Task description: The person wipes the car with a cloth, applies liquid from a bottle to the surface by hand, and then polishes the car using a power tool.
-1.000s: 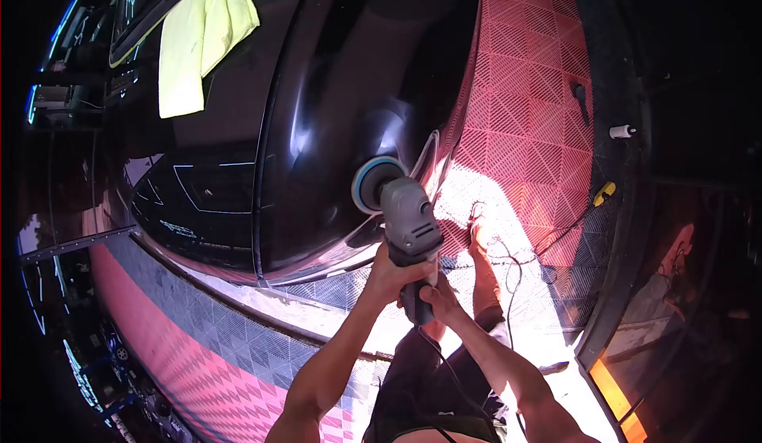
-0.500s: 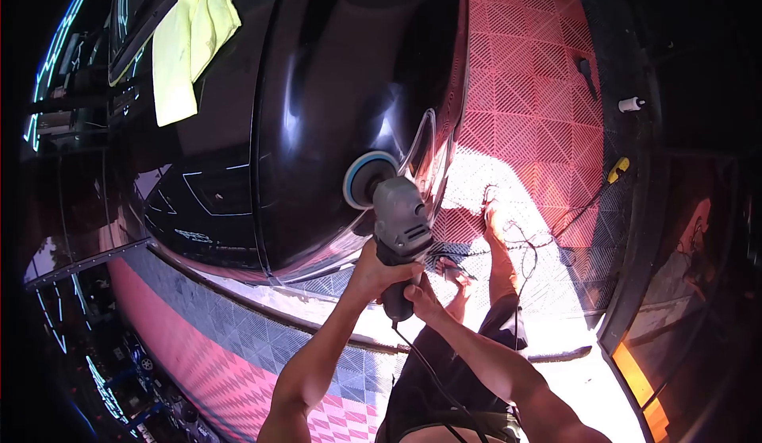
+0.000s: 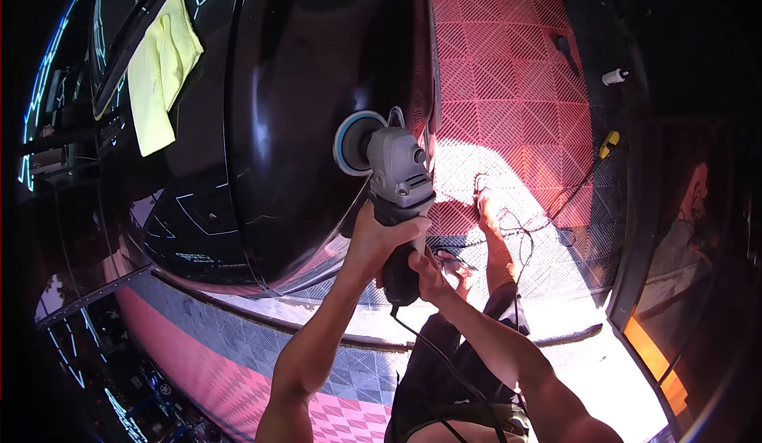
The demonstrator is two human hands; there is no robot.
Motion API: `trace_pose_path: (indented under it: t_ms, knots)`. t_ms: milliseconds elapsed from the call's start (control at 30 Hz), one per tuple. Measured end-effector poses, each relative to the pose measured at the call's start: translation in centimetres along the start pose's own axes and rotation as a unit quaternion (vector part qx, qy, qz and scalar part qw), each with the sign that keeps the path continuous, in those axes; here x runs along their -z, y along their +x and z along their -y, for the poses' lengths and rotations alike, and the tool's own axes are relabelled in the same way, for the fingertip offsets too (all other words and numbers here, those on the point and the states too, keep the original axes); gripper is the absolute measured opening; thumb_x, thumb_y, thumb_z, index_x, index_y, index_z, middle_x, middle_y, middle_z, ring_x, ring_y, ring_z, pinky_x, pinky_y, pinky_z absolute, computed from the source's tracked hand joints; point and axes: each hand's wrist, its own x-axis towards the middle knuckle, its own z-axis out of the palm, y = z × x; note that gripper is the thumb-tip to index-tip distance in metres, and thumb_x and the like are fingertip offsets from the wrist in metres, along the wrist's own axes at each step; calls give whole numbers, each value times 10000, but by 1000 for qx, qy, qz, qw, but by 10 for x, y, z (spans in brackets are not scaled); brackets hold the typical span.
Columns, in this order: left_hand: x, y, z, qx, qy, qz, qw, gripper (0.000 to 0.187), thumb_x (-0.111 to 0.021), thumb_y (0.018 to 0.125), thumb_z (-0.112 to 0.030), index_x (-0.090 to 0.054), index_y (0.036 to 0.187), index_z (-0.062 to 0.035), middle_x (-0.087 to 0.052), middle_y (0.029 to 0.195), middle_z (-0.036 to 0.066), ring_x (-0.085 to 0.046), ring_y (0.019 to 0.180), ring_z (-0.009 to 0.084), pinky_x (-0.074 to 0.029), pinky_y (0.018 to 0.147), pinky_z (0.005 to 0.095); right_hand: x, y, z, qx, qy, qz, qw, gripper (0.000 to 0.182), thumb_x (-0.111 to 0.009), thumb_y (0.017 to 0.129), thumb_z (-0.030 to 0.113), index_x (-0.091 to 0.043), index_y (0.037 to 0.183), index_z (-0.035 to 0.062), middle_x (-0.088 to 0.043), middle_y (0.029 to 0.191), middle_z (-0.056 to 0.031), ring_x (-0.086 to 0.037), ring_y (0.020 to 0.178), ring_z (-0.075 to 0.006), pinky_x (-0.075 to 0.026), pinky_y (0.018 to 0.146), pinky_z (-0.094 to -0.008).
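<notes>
A grey and black car polisher (image 3: 399, 169) stands out in front of me, its round blue-edged pad (image 3: 349, 145) against the glossy black car (image 3: 302, 197) near its corner. My left hand (image 3: 381, 236) is wrapped around the polisher's body just behind the grey head. Further back, my right hand (image 3: 429, 272) closes on the rear of the same tool, its fingers partly hidden behind it. From the polisher's tail a black power cord (image 3: 429, 344) runs down past my legs.
A yellow cloth (image 3: 163, 78) lies on the car at upper left. Red and grey floor tiles (image 3: 508, 117) stretch beside the car, with loose cord (image 3: 528, 233) near my feet. Toward the right wall lie a yellow object (image 3: 609, 144) and a white bottle (image 3: 613, 77).
The polisher has moved up along the car's corner and its head has turned, with both hands still on it. My view has shifted, so cloth and car sit further left.
</notes>
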Motion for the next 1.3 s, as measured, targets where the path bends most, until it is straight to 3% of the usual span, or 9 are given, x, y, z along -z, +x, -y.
trace_pose_path:
  t_ms: [233,367,467,633,700,833,1000,1300]
  knots:
    - [30,-30,39,-2,26,-16,1000,506,-788,629,-211,-609,1056,-9,-659,933,77,-633,841,169,-519,771,318,-6,-13,-28,-15,9,37,999,813,-669,757,621,-463,1173,-47,-639,886,-134,-662,773,-205,-541,671,-315]
    - [64,-56,68,28,10,-5,1000,602,-838,594,-207,-577,1100,-12,-652,959,87,-642,862,199,-524,778,329,-13,-15,-80,-23,-5,21,999,866,-746,689,577,-401,1252,16,-636,915,-110,-650,831,-199,-529,738,-320]
    - [75,-63,87,-4,-52,6,999,665,-856,570,-196,-577,1147,-17,-649,995,49,-617,908,142,-501,814,300,-6,-16,-113,-29,-35,44,998,837,-734,677,521,-404,1250,8,-650,937,-82,-632,869,-174,-511,766,-321]
    - [69,-54,70,40,-3,8,999,666,-866,550,-206,-586,1126,-21,-649,976,49,-619,895,148,-501,812,303,-8,-11,-102,8,-24,17,1000,803,-714,698,506,-409,1238,-3,-656,902,-87,-634,835,-173,-511,753,-312]
    - [68,-49,69,26,-13,11,1000,677,-865,553,-206,-576,1137,-20,-647,987,54,-621,898,153,-504,805,303,-4,-7,-94,-12,-14,58,998,928,-764,696,579,-327,1289,14,-582,1035,-126,-647,876,-234,-534,757,-363]
    - [66,-58,68,31,-39,-14,999,735,-863,553,-206,-540,1185,-14,-639,1021,61,-619,925,162,-508,795,304,-12,-14,-94,-28,-13,59,998,946,-742,700,618,-328,1287,2,-588,1023,-131,-653,854,-222,-539,716,-354]
    - [49,-37,36,32,36,-26,998,552,-822,588,-169,-610,1074,-15,-661,948,63,-631,831,139,-511,767,294,-15,-1,-65,-9,40,53,998,921,-709,714,642,-339,1278,15,-616,952,-135,-658,834,-219,-536,695,-332]
    - [38,-36,20,52,-5,-29,998,559,-803,617,-126,-580,1113,2,-656,975,84,-651,860,183,-531,788,320,-19,-4,-52,-12,64,63,996,948,-689,757,611,-230,1366,48,-584,1000,-149,-655,801,-224,-543,683,-340]
